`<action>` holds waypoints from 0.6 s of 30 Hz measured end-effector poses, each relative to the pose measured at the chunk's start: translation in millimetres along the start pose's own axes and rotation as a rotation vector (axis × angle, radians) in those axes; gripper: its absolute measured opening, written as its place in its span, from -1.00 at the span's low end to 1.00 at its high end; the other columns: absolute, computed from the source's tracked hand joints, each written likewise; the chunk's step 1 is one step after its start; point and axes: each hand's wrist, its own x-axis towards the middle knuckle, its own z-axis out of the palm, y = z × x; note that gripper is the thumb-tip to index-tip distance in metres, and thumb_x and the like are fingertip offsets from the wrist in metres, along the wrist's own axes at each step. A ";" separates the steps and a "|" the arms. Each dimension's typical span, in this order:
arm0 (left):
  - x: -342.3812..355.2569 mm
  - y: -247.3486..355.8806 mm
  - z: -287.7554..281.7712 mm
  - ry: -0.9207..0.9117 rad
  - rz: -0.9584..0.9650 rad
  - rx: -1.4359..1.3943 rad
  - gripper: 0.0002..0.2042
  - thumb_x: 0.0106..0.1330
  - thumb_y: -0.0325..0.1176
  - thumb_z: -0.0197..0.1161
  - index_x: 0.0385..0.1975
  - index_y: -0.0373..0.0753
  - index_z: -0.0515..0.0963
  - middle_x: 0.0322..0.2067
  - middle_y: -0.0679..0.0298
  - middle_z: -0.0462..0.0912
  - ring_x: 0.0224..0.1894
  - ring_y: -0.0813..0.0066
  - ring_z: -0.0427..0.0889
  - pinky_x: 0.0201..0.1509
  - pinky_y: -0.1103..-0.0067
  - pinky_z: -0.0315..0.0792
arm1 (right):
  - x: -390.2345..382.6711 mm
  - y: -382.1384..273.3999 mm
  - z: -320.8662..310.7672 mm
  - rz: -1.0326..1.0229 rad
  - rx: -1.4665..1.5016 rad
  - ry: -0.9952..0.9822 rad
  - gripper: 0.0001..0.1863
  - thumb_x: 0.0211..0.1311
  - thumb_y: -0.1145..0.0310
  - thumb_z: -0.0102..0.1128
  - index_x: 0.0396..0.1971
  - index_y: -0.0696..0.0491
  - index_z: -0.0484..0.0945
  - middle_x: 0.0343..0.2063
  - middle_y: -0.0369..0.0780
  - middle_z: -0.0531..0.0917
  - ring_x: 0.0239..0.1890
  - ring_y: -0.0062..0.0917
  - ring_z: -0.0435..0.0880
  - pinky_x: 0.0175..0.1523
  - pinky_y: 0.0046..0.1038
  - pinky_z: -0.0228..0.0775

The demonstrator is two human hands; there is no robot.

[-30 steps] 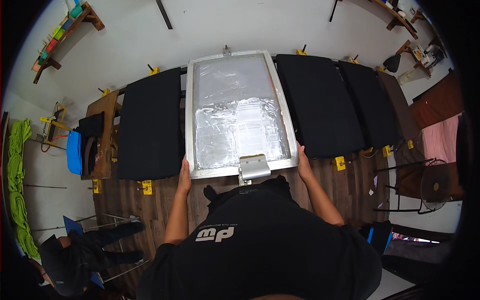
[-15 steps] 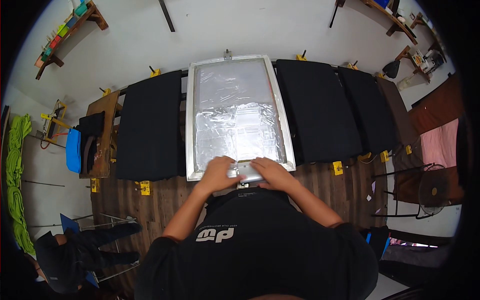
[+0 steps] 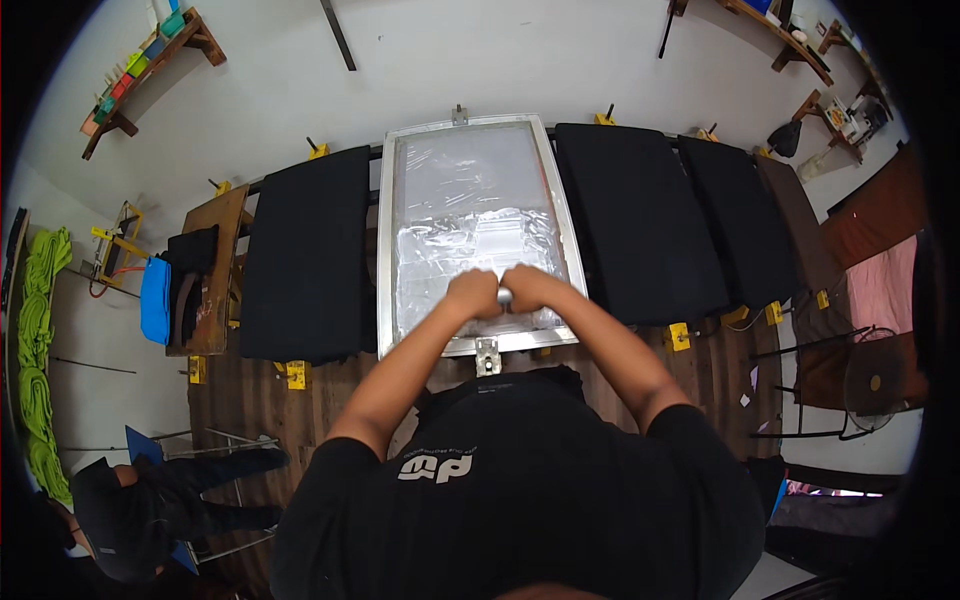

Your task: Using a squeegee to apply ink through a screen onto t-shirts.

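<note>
In front of me lies a silver-edged printing screen (image 3: 388, 210), its mesh area crossed with shiny clear tape. Both my hands are on its near part, side by side. My left hand (image 3: 472, 294) and my right hand (image 3: 529, 287) are closed in fists round a squeegee, whose grey metal handle (image 3: 505, 296) shows only in the small gap between them. My hands hide the rest of it, and I cannot see its blade. A metal clamp (image 3: 487, 357) sits at the middle of the screen's near edge.
Black cloth-covered boards stand left (image 3: 305, 255) and right (image 3: 640, 220) of the screen. Farther left is a bare wooden board (image 3: 212, 290) with dark cloths and a blue piece. A person (image 3: 125, 510) is at the lower left; a fan (image 3: 873, 383) stands at the right.
My hands have moved forward from the screen's near edge onto its taped surface, carrying the squeegee. My fingers, flatter before, have curled into fists round it. The near clamp is now uncovered.
</note>
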 end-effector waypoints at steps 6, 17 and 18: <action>23.9 -17.0 20.4 0.372 0.041 -0.060 -0.77 -0.02 -0.30 0.41 -0.38 -0.27 0.71 -0.37 -0.02 0.73 -0.29 0.00 0.74 -0.16 0.23 0.64 | 12.5 -4.3 1.4 0.066 -0.108 0.350 -0.80 -0.15 0.44 0.30 -0.42 0.13 0.70 -0.39 0.03 0.72 -0.28 -0.06 0.73 -0.13 -0.13 0.59; -8.9 2.4 18.2 0.170 -0.002 -0.120 -0.74 -0.02 -0.27 0.37 -0.40 -0.32 0.73 -0.34 -0.10 0.74 -0.24 -0.07 0.75 -0.09 0.21 0.65 | -23.0 -20.9 -0.8 0.071 -0.060 0.126 -0.67 -0.17 0.39 0.40 -0.28 0.11 0.75 -0.29 0.02 0.74 -0.19 -0.09 0.75 -0.05 -0.16 0.63; 2.5 -1.7 15.0 0.227 0.022 -0.131 -0.76 -0.03 -0.29 0.36 -0.42 -0.31 0.72 -0.34 -0.09 0.74 -0.25 -0.07 0.75 -0.10 0.22 0.65 | -16.8 -17.7 -8.5 0.071 -0.078 0.217 -0.72 -0.16 0.42 0.33 -0.33 0.08 0.74 -0.38 0.06 0.72 -0.24 -0.04 0.74 -0.08 -0.13 0.61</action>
